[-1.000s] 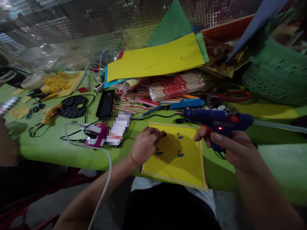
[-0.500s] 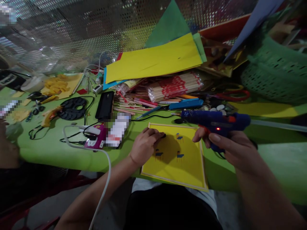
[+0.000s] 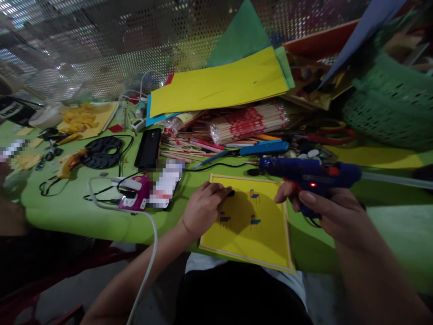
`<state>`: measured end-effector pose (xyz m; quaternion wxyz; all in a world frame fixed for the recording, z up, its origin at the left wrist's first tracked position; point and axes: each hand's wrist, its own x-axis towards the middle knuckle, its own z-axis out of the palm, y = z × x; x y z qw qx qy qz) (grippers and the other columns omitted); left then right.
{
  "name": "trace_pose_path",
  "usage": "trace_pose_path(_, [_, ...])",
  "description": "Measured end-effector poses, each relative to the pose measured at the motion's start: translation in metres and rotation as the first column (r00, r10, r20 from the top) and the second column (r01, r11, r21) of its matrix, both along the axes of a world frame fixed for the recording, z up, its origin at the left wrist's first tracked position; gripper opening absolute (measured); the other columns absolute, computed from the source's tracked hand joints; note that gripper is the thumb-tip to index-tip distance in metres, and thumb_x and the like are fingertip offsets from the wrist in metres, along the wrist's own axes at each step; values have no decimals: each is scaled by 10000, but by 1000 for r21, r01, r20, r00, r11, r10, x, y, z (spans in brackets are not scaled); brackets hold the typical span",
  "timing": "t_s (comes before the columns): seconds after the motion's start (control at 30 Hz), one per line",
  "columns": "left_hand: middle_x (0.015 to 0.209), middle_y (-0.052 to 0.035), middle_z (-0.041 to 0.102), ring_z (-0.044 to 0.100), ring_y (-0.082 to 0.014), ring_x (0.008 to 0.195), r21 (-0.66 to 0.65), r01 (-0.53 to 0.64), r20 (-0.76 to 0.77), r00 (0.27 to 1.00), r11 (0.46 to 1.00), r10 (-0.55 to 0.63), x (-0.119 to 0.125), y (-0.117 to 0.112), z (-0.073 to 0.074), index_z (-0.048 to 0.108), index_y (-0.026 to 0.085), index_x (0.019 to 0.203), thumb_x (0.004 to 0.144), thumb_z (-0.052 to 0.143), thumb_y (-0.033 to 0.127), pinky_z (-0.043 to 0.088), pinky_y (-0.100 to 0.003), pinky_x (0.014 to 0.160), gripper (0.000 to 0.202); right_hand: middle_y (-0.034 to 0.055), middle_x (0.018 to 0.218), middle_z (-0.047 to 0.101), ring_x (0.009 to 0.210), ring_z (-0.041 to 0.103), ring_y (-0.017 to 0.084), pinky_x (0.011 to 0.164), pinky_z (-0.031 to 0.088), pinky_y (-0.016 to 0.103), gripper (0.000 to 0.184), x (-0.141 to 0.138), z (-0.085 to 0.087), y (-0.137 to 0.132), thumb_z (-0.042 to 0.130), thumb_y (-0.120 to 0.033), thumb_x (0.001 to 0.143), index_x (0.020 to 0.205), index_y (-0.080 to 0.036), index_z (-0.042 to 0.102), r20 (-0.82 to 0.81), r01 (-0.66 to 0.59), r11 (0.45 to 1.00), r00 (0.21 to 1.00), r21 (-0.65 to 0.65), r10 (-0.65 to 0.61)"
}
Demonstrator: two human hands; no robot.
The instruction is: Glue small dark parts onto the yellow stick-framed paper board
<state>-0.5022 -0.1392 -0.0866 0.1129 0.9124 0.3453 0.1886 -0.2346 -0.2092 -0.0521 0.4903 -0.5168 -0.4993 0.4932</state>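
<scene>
A square yellow board (image 3: 257, 246) edged with thin wooden strips lies on the green table before me. Three small blue chair shapes with thin legs, one of them a blue chair (image 3: 255, 195), stand out on it. My left hand (image 3: 204, 207) rests over the board's upper left, fingertips pinched on a small dark piece (image 3: 231, 193) against the yellow surface. In my right hand (image 3: 324, 205) is a blue glue gun (image 3: 297, 169), its nozzle pointing left above the board's top edge. A red light glows on the gun, and a pale glue stick (image 3: 389, 178) protrudes from its rear.
A purple power strip (image 3: 137, 196), phones and a black coiled item (image 3: 103, 151) lie to the left. Behind the board are blue scissors (image 3: 260, 148), wrapped sticks (image 3: 248, 122) and yellow sheets (image 3: 219, 85). A green basket (image 3: 389, 104) stands right. Another person's arm shows far left.
The glue gun and my right hand have shifted slightly right. My left hand stays over the board, still pinching the dark piece.
</scene>
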Motion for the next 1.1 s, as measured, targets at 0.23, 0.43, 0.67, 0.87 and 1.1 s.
trace_pose_path(0.23, [1064,-75,688,605,-190,938,93,16,5,1000,996,-16,-10,-10,1,651,197,1168,895,533,152,505,-349,861,301,34,880,692,685,520,162,582,376,290,179,2,-2,0,608,-382,867,919,-232,690,4,10,999,1000,31,-10])
trace_pose_path(0.43, [1147,-63,674,597,-184,980,146,57,-105,994,988,-42,-6,-16,3,613,214,1224,911,530,215,466,-353,937,324,19,844,688,651,497,150,581,373,287,172,2,-2,1,601,-383,873,912,-241,690,-4,-4,999,1000,39,4])
trace_pose_path(0.67, [1138,-54,678,582,-188,999,165,74,-145,988,984,-50,-5,-14,1,582,207,1253,895,562,219,445,-371,973,359,12,857,682,650,489,148,595,366,292,165,0,0,0,594,-379,879,921,-245,681,-8,-10,999,1000,36,11])
trace_pose_path(0.87, [1147,-48,686,599,-188,975,174,73,-182,982,982,-40,-1,-16,2,603,195,1226,917,528,225,412,-402,1005,318,30,869,685,650,499,161,592,374,303,186,2,-2,-2,602,-391,869,916,-234,689,-10,-1,1000,1000,27,1])
trace_pose_path(1.1, [1090,-47,708,616,-192,969,170,59,-129,991,984,-37,0,-13,4,620,211,1194,919,535,250,420,-406,972,290,36,849,708,647,512,149,578,389,274,189,-1,2,4,627,-385,853,900,-219,703,-59,12,999,998,47,-9])
